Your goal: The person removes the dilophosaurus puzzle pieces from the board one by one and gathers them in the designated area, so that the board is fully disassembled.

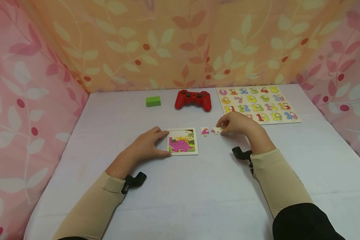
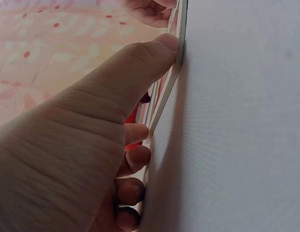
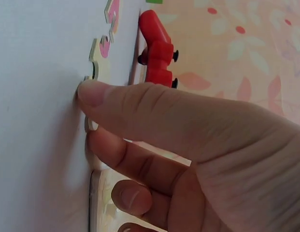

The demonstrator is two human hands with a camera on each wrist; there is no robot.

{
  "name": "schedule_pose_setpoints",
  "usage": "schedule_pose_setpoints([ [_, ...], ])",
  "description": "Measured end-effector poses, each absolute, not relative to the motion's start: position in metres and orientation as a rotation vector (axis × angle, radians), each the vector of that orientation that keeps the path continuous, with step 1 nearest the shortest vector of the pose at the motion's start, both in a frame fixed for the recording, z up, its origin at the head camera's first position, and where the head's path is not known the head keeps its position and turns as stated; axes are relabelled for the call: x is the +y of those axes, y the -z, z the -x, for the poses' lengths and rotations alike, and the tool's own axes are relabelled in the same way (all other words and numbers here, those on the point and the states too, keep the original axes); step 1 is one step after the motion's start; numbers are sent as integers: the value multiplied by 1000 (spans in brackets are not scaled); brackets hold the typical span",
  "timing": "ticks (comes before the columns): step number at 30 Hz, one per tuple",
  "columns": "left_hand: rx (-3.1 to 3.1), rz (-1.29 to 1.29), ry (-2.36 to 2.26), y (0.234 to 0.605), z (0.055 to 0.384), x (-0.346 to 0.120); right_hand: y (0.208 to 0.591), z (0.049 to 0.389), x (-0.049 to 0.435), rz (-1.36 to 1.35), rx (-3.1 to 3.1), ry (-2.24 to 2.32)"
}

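A small square dinosaur jigsaw puzzle (image 1: 181,145) lies on the table, a purple dinosaur in its white frame and a pale gap at its upper part. My left hand (image 1: 145,145) holds the frame at its left side, thumb at the lower corner and a finger at the upper one. In the left wrist view, the thumb (image 2: 145,60) lies against the frame's edge. To the right, my right hand (image 1: 238,126) pinches a puzzle piece (image 1: 217,131) lying on the table, partly hidden by the fingertips. Between it and the frame lies a loose pink-and-white puzzle piece (image 1: 204,131).
Behind the puzzle are a red game controller (image 1: 193,99) and a green block (image 1: 153,101). A number puzzle board (image 1: 252,99) lies at the back right, partly behind the right hand. Patterned cloth (image 1: 180,43) hangs around the white table (image 1: 186,196).
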State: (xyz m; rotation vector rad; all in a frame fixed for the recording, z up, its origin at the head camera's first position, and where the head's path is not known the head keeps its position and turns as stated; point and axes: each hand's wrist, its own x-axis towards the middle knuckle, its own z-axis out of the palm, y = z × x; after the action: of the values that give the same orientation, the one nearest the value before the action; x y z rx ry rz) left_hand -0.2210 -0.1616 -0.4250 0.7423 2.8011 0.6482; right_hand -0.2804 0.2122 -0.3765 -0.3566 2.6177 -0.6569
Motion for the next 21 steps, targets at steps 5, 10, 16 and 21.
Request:
schedule_pose_setpoints([
  [5,2803,-737,-647,426,221,-161,373,277,209,345,2637,600],
  [10,2795,-723,-643,425,220,-161,365,274,209,364,2644,574],
  [16,2798,-736,-636,423,220,-161,345,270,212,421,2710,565],
  [21,2795,-744,-628,423,221,-162,328,262,211,455,2784,588],
])
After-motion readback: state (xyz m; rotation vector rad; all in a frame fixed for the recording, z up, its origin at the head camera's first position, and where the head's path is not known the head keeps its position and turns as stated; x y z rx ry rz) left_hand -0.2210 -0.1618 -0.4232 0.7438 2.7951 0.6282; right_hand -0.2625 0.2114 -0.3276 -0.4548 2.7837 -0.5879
